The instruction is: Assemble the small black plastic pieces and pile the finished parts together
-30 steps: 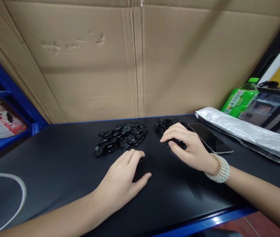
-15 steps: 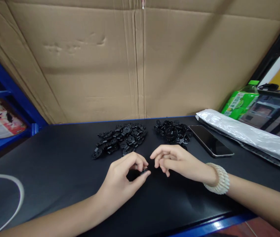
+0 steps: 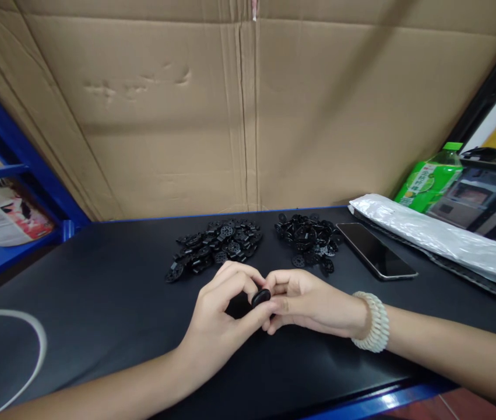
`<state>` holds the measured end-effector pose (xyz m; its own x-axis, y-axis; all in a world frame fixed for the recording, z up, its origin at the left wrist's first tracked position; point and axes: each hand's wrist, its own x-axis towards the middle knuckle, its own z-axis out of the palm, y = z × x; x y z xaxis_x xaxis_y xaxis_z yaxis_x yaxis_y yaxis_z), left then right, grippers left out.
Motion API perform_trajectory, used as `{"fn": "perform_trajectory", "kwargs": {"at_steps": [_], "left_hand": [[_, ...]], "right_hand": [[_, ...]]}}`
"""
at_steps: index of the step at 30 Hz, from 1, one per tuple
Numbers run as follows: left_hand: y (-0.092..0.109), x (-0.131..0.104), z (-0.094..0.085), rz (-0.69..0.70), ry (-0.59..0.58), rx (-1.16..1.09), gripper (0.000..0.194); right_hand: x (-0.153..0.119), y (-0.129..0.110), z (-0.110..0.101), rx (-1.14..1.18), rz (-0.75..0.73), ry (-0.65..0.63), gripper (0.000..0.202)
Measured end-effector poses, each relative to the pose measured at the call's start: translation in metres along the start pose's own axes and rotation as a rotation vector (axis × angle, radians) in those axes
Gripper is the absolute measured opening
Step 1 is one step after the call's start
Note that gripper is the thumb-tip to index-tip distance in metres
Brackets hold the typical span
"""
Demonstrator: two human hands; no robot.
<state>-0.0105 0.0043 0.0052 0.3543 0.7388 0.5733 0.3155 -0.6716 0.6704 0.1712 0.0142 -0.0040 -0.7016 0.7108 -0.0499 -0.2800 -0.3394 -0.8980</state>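
Observation:
Between my fingertips sits a small round black plastic disc, tilted so that its smooth side shows. My left hand pinches it from the left with thumb and fingers. From the right, my right hand meets it, thumb and fingertips closed on its edge; a pale coiled band circles that wrist. Beyond my hands lies a heap of black perforated plastic discs with clips. To its right is a second pile of black perforated discs.
A phone lies right of the piles, with a silvery plastic-wrapped package beside it. A green-labelled bottle stands behind. Cardboard walls off the back of the black table. A white cable loops at left.
My right hand has moved left and closed on the disc beside my left fingers. The disc has turned, now showing a smooth round side.

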Motion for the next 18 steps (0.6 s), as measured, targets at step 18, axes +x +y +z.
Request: {"fn": "perform_trajectory", "kwargs": {"at_steps": [18], "left_hand": [[-0.005,-0.002,0.002,0.163,-0.056,-0.093,0.022]], "right_hand": [[-0.006,-0.011,0.003,-0.035,-0.017,-0.029,0.034]]}}
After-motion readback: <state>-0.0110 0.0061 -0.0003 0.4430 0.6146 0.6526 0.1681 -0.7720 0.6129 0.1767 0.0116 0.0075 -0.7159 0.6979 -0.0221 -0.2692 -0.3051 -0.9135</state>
